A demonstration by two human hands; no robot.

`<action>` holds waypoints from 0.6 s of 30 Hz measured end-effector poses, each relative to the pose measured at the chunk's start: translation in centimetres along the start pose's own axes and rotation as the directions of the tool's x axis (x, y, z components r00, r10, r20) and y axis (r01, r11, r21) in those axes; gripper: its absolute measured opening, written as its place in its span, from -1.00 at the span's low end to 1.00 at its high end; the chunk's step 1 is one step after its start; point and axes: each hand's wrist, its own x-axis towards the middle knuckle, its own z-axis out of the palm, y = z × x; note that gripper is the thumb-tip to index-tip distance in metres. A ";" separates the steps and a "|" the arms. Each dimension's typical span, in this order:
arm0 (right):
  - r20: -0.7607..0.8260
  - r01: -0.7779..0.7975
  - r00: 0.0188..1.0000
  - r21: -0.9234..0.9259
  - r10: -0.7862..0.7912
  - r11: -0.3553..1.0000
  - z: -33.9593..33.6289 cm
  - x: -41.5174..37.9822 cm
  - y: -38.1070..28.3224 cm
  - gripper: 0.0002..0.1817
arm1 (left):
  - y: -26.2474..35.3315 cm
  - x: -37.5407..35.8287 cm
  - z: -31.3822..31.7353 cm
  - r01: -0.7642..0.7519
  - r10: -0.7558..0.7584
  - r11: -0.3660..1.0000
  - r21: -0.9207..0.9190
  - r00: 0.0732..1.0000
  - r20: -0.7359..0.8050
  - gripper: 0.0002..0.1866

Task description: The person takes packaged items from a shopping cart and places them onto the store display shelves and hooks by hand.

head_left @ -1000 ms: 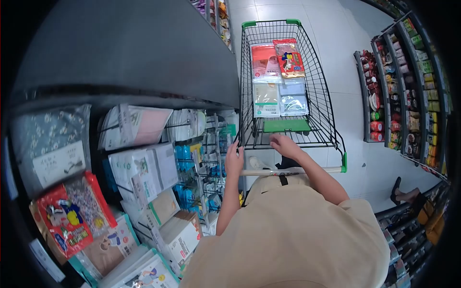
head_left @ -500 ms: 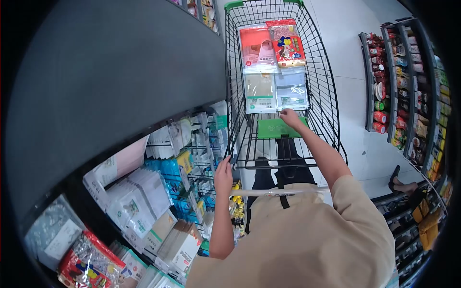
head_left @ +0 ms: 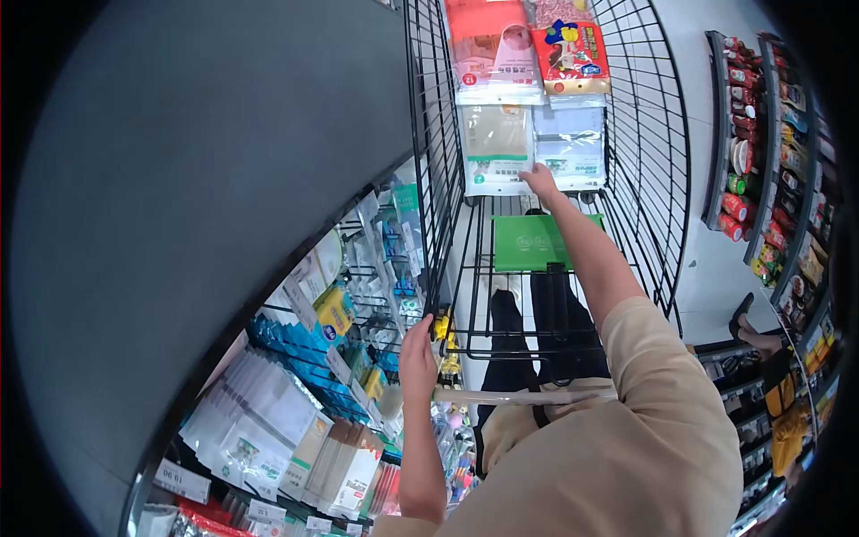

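Note:
My right hand (head_left: 541,182) reaches into a wire shopping cart (head_left: 684,268), thumb and forefinger apart at the front edges of two flat packs. Under the thumb side is a clear pack with beige contents (head_left: 497,134); on the finger side lies a white-and-grey pack (head_left: 573,143). Behind them lie a pink-red pack (head_left: 490,45) and a red bag with cartoon print (head_left: 571,54). My left hand (head_left: 418,362) is by the cart's near left corner, fingers stretched out along its side, just past the end of the pale handle bar (head_left: 528,395).
A green plastic panel (head_left: 532,243) sits on the cart's near end. On the left, below a dark shelf top (head_left: 224,161), hang packaged goods (head_left: 255,416) and price tags (head_left: 183,481). Shelves of jars and packets (head_left: 747,143) stand right. Another person's leg and shoe (head_left: 743,318) show at the right.
The cart and its packs appear larger and higher in view. My right hand has moved onto the packs' front edges, its thumb now apart. My left hand stays by the cart's left corner.

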 end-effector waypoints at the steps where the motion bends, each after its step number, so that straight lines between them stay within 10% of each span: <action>1: -0.028 0.076 0.997 0.051 -0.075 0.996 0.6 0.5 0.5 -0.28 | 0.0 0.1 0.0 0.005 -0.005 1.000 -0.001 1.000 0.002 -0.65; 10: -0.294 -0.011 0.954 -0.200 -0.050 0.980 0.2 1.0 0.1 -0.47 | -0.1 -0.1 0.0 0.005 -0.005 0.999 0.033 1.000 0.001 -0.58; 18: -0.209 0.079 0.961 -0.412 -0.179 0.908 -1.6 -0.5 -1.9 -0.55 | -0.1 -0.7 0.3 0.004 -0.005 1.000 -0.029 1.000 -0.010 -0.56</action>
